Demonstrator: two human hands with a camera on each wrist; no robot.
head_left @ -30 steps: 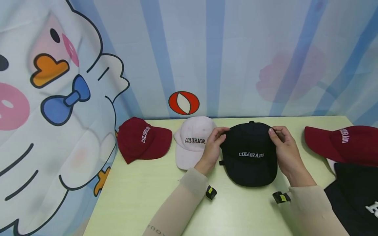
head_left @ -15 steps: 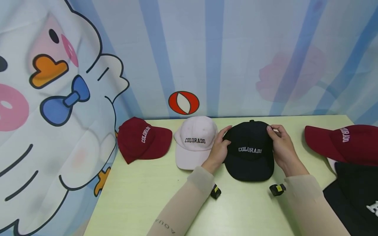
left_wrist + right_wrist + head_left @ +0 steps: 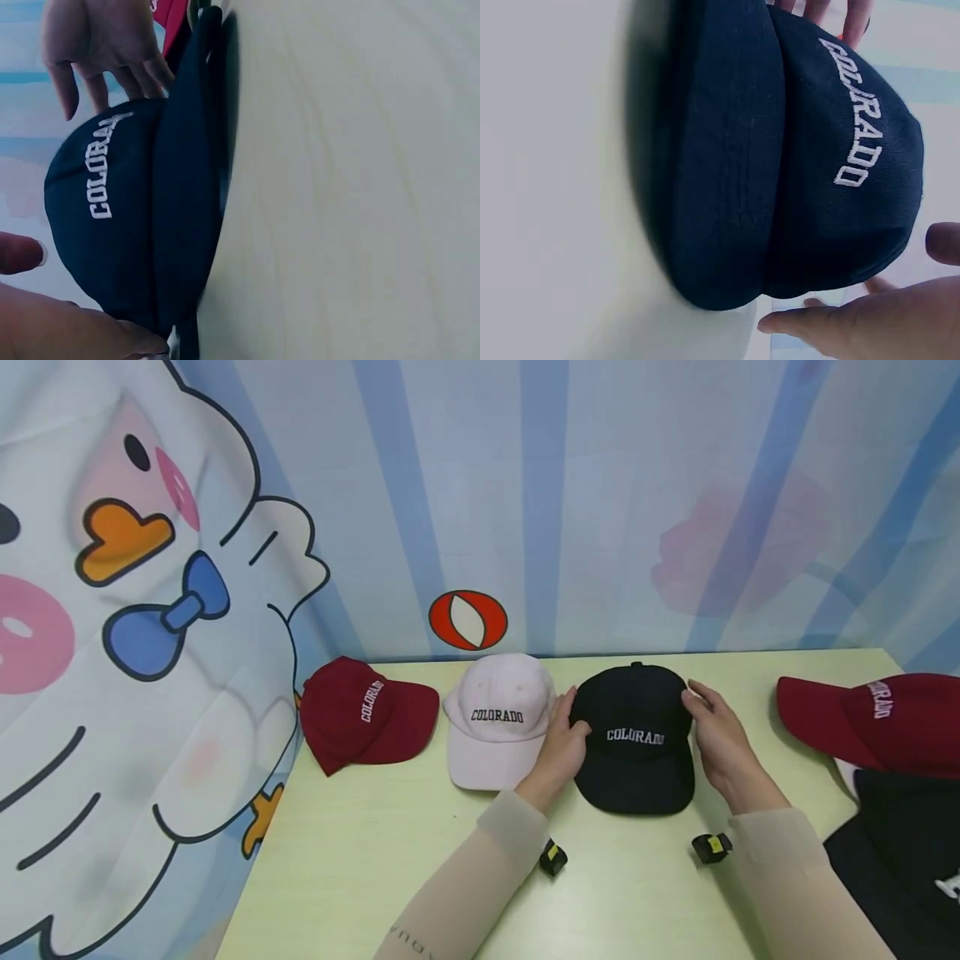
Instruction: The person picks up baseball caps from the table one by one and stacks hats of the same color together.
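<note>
A black baseball cap point(image 3: 634, 777) with white COLORADO lettering sits on the table, brim toward me. My left hand point(image 3: 558, 747) lies along its left side; its fingers reach the cap's edge in the left wrist view, while the thumb point(image 3: 21, 253) stands apart. On the other side, my right hand point(image 3: 723, 747) has its fingers extended beside the crown. The right wrist view shows this right hand point(image 3: 885, 319) with thumb and fingers spread. Just left of the black cap is a white COLORADO cap point(image 3: 487, 764), partly behind my left hand.
A dark red cap point(image 3: 397, 718) lies at the table's left end, brim pointing right. At the right edge, another red cap point(image 3: 825, 718) rests by a large black item point(image 3: 892, 852) with white lettering. Behind the table point(image 3: 360, 860) hangs a printed cloth point(image 3: 600, 510).
The black cap has moved slightly back and left and settled on the table beside the white cap. My hands have loosened from pinching its sides to straighter fingers.
</note>
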